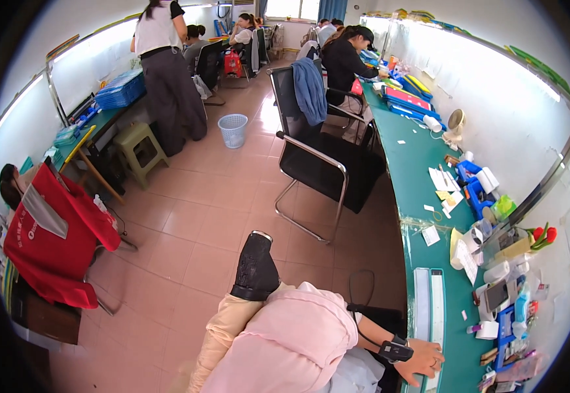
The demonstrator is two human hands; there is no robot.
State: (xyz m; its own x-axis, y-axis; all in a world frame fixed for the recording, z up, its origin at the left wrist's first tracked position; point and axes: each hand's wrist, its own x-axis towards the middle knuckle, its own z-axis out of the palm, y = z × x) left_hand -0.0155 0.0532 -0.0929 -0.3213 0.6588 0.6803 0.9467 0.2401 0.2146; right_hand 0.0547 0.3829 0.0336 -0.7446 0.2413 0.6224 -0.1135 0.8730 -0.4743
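Note:
My left hand (423, 360) reaches in from the pink-sleeved arm at the lower edge and lies palm down on the near part of the green worktop. Its fingers are apart, with a ring on one. They rest over the lower end of a long, narrow white-and-grey case with a teal rim (437, 288). No held object shows under the hand. A black device on a strap (396, 351) sits round the wrist. My right hand is not in view.
Along the wall side of the green worktop (422, 177) stand blue organizers (473, 190), papers, white rolls and a small fan (456, 124). A black chair (317, 150) and a blue basket (233, 131) stand on the tiled floor. A red-draped chair (55, 239) is at left; several people are farther back.

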